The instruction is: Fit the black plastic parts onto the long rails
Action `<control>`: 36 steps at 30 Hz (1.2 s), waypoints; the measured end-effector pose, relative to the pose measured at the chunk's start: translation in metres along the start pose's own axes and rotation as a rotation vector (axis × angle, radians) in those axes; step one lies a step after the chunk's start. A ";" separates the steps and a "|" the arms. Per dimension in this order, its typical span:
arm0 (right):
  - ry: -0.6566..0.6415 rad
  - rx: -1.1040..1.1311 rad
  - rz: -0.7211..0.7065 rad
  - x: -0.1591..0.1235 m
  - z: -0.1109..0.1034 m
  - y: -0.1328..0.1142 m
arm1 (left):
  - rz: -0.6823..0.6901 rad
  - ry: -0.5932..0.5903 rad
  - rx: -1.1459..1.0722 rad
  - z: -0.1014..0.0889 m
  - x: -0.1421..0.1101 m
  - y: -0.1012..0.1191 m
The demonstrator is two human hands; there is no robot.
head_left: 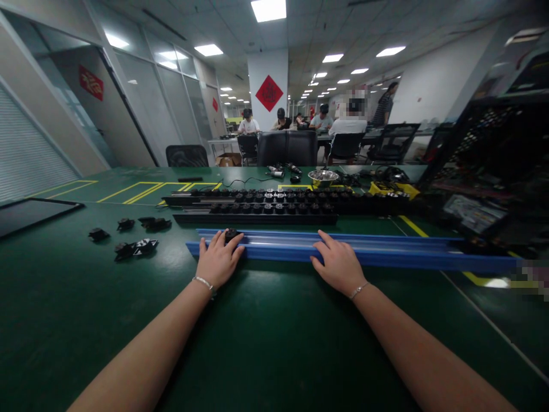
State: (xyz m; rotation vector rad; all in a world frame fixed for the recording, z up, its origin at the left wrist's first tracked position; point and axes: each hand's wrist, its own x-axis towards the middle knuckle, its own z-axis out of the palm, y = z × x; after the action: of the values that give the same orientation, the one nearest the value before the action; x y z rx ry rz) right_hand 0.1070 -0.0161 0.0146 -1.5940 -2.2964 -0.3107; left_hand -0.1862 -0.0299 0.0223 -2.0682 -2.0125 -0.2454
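Note:
A long blue channel rail [274, 252] lies across the green table in front of me, its open side up. My left hand [218, 260] is at its left end, fingers bent around a small black block [232, 234] that sits in the channel and is partly hidden by them. Farther right, my right hand [341, 263] grips the rail, thumb at the near wall and fingertips reaching over towards the far wall. Dark parts [469, 246] lie in the rail's right end, too dim to make out.
Several loose black blocks [137, 247] lie to the left. Behind the blue rail are black rails [257, 218] filled with rows of blocks. Farther back stand a metal bowl [323, 177] and a yellow tray [394, 189]. A dark flat panel [34, 214] lies far left. People sit beyond the table.

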 end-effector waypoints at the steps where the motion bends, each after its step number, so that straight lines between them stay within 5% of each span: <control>1: 0.006 0.000 -0.002 0.000 0.000 0.000 | -0.001 0.011 -0.005 0.000 0.000 0.000; 36: 0.048 0.024 -0.009 -0.003 0.000 0.009 | -0.204 0.122 -0.061 0.009 0.006 -0.041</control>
State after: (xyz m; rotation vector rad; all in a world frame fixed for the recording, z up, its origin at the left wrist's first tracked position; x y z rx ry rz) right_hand 0.1161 -0.0153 0.0137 -1.5477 -2.2638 -0.3189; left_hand -0.2277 -0.0205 0.0178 -1.8323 -2.1654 -0.4642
